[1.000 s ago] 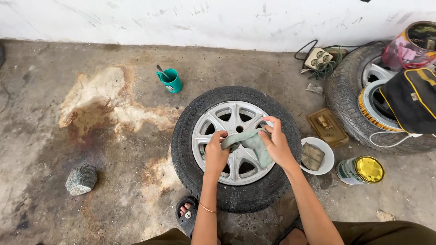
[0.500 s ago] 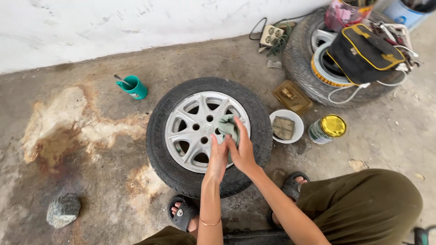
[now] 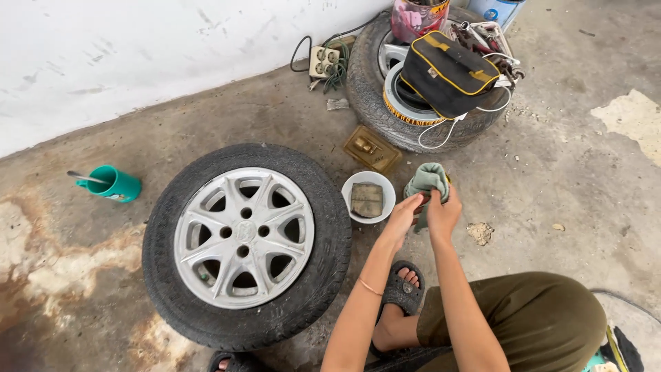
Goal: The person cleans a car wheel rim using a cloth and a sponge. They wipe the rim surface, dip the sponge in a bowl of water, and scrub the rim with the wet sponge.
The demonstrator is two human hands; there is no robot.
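Cloth (image 3: 427, 180), grey-green and bunched into a soft wad, sits right of centre in the frame, its long axis running roughly up and down, the rounded end toward the top and a loose tail hanging toward the bottom between the hands. It looks crumpled and dull, with folds across the top. Both hands close on it: the left hand (image 3: 405, 215) pinches its lower left edge with fingertips, and the right hand (image 3: 444, 215) wraps its lower right side. Just left of the cloth stands a white bowl (image 3: 352, 189) holding a brownish square pad (image 3: 366, 200). Further left, a tyre on a silver alloy wheel (image 3: 244, 241) lies flat on the concrete floor (image 3: 564, 179). At upper right a second tyre (image 3: 372, 103) carries a black bag (image 3: 447, 72). A teal cup (image 3: 116, 184) stands at far left.
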